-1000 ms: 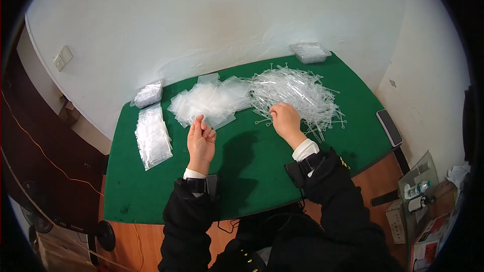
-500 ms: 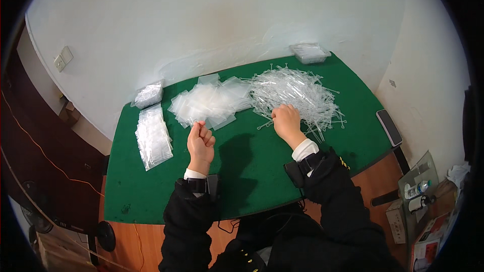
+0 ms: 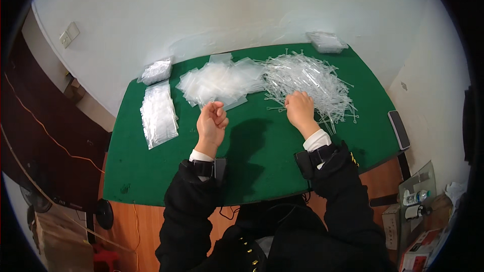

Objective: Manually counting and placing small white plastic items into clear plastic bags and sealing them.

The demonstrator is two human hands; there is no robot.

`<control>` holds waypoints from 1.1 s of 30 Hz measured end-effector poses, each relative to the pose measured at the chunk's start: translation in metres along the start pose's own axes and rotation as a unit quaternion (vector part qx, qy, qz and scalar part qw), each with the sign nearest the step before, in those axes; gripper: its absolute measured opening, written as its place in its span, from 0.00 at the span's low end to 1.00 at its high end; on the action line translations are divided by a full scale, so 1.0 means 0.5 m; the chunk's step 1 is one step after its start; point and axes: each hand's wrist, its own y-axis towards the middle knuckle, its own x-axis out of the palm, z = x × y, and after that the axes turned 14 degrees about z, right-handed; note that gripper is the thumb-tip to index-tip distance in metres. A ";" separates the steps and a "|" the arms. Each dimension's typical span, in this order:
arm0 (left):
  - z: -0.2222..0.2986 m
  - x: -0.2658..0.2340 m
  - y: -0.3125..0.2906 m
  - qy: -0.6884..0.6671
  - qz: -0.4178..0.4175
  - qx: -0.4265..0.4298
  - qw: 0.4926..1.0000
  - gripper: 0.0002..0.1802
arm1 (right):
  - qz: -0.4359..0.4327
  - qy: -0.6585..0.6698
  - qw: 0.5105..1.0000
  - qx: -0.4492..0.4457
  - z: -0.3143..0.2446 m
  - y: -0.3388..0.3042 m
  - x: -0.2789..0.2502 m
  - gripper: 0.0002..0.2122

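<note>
My left hand (image 3: 212, 123) is raised at the near edge of a pile of clear flat plastic bags (image 3: 222, 80), palm turned inward and fingers curled. Something thin and clear may be at its fingertips, too faint to make out. At the near left edge of a heap of clear plastic sticks with small ring ends (image 3: 312, 83) is my right hand (image 3: 301, 111). Its fingers bend down and press together, hiding whatever is between them. Left of the bags lies a stack of filled clear bags (image 3: 159, 116).
A clear container with plastic pieces (image 3: 155, 71) stands at the back left of the green table (image 3: 191, 184), and another clear container (image 3: 327, 43) at the back right. A dark phone-like device (image 3: 399, 130) rests on the right edge. A wall rises behind the table.
The whole view has shifted, so the table sits higher and further right. My left hand's fingers have turned slightly more palm-up. My right hand stays at the heap's edge.
</note>
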 end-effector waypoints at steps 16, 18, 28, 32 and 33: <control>-0.007 0.014 -0.008 0.032 -0.046 0.035 0.998 0.13 | 0.003 0.278 0.959 0.057 -0.045 0.004 -0.011 0.05; -0.007 0.016 -0.009 0.029 -0.049 0.035 0.998 0.13 | 0.010 0.318 0.947 0.051 -0.041 0.003 -0.003 0.05; -0.006 0.010 -0.006 -0.011 -0.093 0.017 0.995 0.13 | -0.093 0.465 0.871 0.131 -0.055 0.005 -0.019 0.05; -0.015 0.021 -0.009 0.009 -0.094 0.036 0.995 0.13 | -0.093 0.575 0.797 0.162 -0.077 -0.004 -0.027 0.05; -0.018 0.024 -0.011 0.009 -0.094 0.038 0.995 0.13 | -0.094 0.621 0.758 0.174 -0.093 -0.005 -0.031 0.04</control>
